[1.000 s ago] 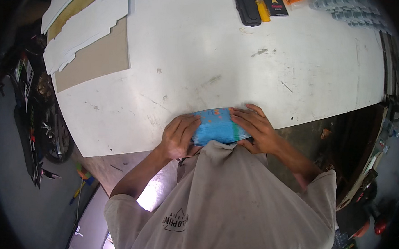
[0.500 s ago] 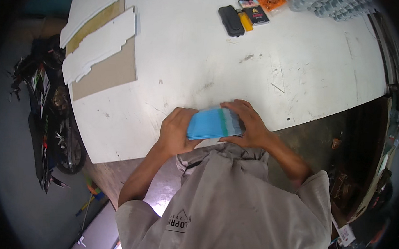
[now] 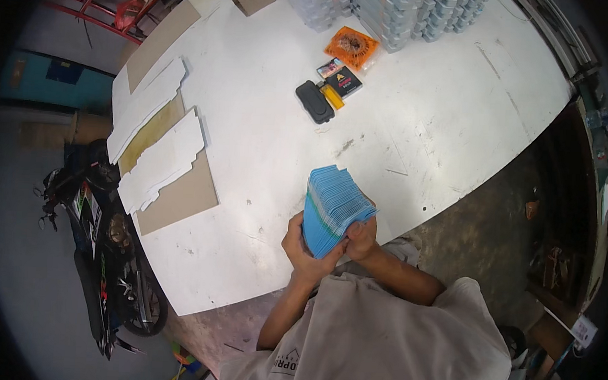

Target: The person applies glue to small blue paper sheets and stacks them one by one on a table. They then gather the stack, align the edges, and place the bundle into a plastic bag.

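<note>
A thick stack of light-blue printed sheets (image 3: pixel 332 204), with a green band across it, is held between my hands above the near edge of the white table. Its edges are fanned out in steps toward the upper right. My left hand (image 3: pixel 304 248) is closed round the stack's lower left side. At the lower right corner, my right hand (image 3: pixel 362 238) grips the stack with the fingers bent. Some of the right fingers are hidden behind the sheets.
White cut sheets (image 3: pixel 164 162) lie over brown boards (image 3: pixel 187 197) on the left. A black case (image 3: pixel 315 101), a yellow lighter (image 3: pixel 333 96), a dark box (image 3: pixel 345 81) and an orange packet (image 3: pixel 353 47) are ahead. Grey-blue stacks (image 3: pixel 395 16) stand behind them. A motorbike (image 3: pixel 108 248) is at the left.
The stack has turned from lying level to standing more upright, and its edges are now fanned. Both hands have shifted to its lower end, closer together. The view has swung, showing more of the far table.
</note>
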The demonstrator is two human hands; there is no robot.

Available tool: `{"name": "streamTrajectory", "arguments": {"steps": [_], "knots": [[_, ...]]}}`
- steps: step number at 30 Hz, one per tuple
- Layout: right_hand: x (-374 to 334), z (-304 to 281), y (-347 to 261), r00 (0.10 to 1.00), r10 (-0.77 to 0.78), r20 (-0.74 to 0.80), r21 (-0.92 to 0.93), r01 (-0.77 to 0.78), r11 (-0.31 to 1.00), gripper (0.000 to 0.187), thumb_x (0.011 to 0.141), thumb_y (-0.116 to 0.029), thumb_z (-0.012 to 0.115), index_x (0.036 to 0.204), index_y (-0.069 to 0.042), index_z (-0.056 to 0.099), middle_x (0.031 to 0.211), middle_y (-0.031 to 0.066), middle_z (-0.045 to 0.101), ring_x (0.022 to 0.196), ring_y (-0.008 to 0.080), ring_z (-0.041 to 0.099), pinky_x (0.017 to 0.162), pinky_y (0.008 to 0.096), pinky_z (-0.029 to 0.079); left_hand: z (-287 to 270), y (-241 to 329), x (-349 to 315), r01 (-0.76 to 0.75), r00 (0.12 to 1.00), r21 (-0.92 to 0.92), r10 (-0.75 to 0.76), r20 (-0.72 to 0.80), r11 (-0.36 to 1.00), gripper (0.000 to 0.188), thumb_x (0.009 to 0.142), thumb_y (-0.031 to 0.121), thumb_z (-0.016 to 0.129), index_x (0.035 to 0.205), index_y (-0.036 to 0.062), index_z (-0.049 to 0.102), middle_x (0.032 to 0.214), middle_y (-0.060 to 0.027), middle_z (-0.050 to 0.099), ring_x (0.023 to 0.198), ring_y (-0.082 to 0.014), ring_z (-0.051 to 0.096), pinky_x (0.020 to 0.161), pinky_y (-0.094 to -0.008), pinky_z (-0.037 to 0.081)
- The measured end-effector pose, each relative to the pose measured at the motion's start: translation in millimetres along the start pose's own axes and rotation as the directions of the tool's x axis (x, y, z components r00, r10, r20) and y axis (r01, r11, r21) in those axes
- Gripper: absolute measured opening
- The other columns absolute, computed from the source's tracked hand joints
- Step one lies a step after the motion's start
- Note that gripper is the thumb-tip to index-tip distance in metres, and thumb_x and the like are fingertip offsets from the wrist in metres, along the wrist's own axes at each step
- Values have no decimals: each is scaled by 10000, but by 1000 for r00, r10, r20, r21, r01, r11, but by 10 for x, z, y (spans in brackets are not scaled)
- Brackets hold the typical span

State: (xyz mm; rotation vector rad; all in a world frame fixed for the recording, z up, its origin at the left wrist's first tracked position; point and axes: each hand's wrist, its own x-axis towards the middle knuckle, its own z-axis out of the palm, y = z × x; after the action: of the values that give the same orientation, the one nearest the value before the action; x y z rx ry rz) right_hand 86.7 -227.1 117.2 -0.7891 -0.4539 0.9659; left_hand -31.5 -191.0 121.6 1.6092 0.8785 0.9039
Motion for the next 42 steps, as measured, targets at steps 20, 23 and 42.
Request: {"name": "streamTrajectory", "arguments": {"steps": [20, 23, 42], "knots": [[732, 79, -19, 818, -553, 157, -590, 527, 612, 801, 736, -728, 814, 951, 19, 621, 789, 119, 653, 620, 242, 674, 550, 336, 533, 168, -47, 785, -109, 977, -61, 95, -193, 992, 1065, 821, 908, 476, 1145, -99, 592, 1000, -126, 644, 864, -202, 652, 763, -332, 532], [787, 99, -9, 836, -526, 158, -624, 497, 602, 815, 762, -766, 765, 928, 20, 625, 767, 118, 646, 589, 225, 654, 510, 337, 511, 175, -199, 810, -93, 972, -57, 78, -223, 994, 1014, 834, 883, 491, 1105, -89, 589, 944, -117, 644, 785, -193, 643, 694, -316, 523], [525, -103, -192, 845, -142, 515, -794, 533, 292, 942, 961, -645, 575, 1582, 20, 328, 1619, 263, 360, 1539, 419, 292, 1222, 623, 160, -501, -327, 911, -194, 954, 862, -116, 277, 468, 1070, 685, 316, 866, 1518, -103, 340, 1276, -230, 539, 1178, -368, 522, 1023, -499, 373]]}}
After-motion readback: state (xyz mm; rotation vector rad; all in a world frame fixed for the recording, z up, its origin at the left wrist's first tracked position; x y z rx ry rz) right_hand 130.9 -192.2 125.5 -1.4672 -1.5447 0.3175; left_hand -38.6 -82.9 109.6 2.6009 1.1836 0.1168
